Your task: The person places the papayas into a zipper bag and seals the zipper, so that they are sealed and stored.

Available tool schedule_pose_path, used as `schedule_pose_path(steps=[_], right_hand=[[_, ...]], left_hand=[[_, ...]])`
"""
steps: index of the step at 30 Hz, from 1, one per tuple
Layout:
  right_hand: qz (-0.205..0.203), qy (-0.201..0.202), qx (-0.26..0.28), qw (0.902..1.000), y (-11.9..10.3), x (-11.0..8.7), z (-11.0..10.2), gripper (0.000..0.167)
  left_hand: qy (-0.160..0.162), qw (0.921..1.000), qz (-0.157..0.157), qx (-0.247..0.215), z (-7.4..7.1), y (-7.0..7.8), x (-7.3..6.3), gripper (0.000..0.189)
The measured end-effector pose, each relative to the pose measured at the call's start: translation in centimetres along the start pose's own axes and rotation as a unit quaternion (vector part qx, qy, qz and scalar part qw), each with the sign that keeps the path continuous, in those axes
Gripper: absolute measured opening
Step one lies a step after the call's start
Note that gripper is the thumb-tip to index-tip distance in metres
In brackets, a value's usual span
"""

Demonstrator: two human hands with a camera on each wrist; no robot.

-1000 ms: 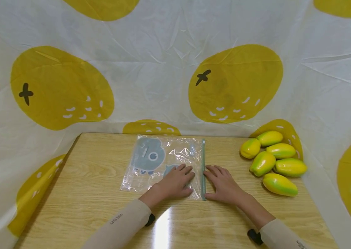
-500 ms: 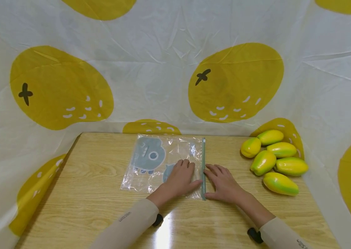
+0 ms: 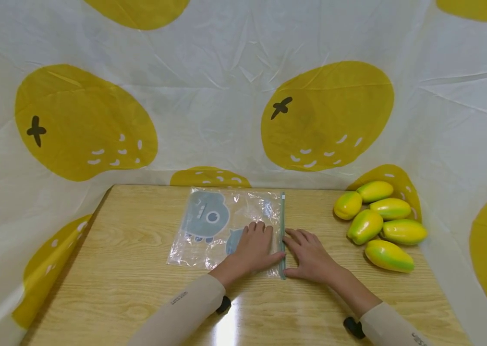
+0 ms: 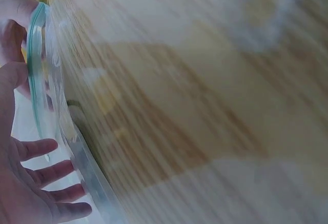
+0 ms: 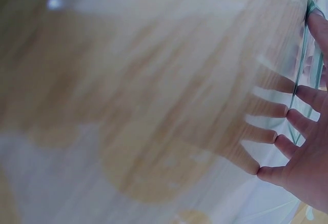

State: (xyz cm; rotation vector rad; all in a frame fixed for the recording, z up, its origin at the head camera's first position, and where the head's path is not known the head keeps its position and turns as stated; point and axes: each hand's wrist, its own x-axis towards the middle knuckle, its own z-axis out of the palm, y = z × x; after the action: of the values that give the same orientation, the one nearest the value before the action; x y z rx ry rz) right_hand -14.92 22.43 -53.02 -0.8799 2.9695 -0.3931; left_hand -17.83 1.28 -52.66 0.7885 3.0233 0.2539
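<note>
A clear zip bag (image 3: 249,206) printed with blue-grey monsters lies flat on the wooden table, its green zip edge (image 3: 282,216) at the right end. My left hand (image 3: 257,247) rests on the bag near that edge, fingers extended and thumb reaching to the zip. Beside the zip's outer side is my right hand (image 3: 310,257), with fingertips down at the edge and thumb near its lower end. In the left wrist view the left fingers (image 4: 54,172) are spread apart over the bag. The right wrist view shows the right fingers (image 5: 302,121) spread, tips meeting their reflections in the tabletop.
Several yellow-green papaya-like fruits (image 3: 365,227) are grouped at the table's right side, beyond the right hand. A white cloth (image 3: 209,120) with big yellow fruit prints hangs behind the table (image 3: 131,250) and along both sides.
My left hand has slid right across the bag, bringing its thumb to the zip edge. The right hand and bag have stayed in nearly the same place.
</note>
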Motion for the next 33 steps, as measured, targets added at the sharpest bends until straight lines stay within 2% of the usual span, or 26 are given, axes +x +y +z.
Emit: schedule_pose_path(steps=[10,14,19,26,33], right_hand=[[-0.002,0.0,0.002,1.0,0.0,0.0,0.0,0.091],[0.003,-0.005,-0.002,1.0,-0.1,0.0,-0.1,0.09],[0.001,0.001,-0.006,1.0,-0.2,0.0,-0.1,0.091],[-0.003,0.01,-0.007,0.9999,-0.3,0.0,-0.1,0.091],[-0.005,0.02,-0.003,0.9998,-0.2,0.0,-0.1,0.092]], left_hand=[[-0.003,0.9998,-0.018,-0.005,0.2,0.7,0.1,0.078],[-0.003,0.9998,-0.018,0.007,0.3,0.7,0.1,0.077],[0.0,0.9998,-0.011,0.013,0.4,0.4,0.1,0.076],[0.004,0.9999,0.004,-0.01,0.5,-0.3,-0.3,0.079],[0.0,0.9985,0.026,-0.049,0.5,-1.1,-0.9,0.099]])
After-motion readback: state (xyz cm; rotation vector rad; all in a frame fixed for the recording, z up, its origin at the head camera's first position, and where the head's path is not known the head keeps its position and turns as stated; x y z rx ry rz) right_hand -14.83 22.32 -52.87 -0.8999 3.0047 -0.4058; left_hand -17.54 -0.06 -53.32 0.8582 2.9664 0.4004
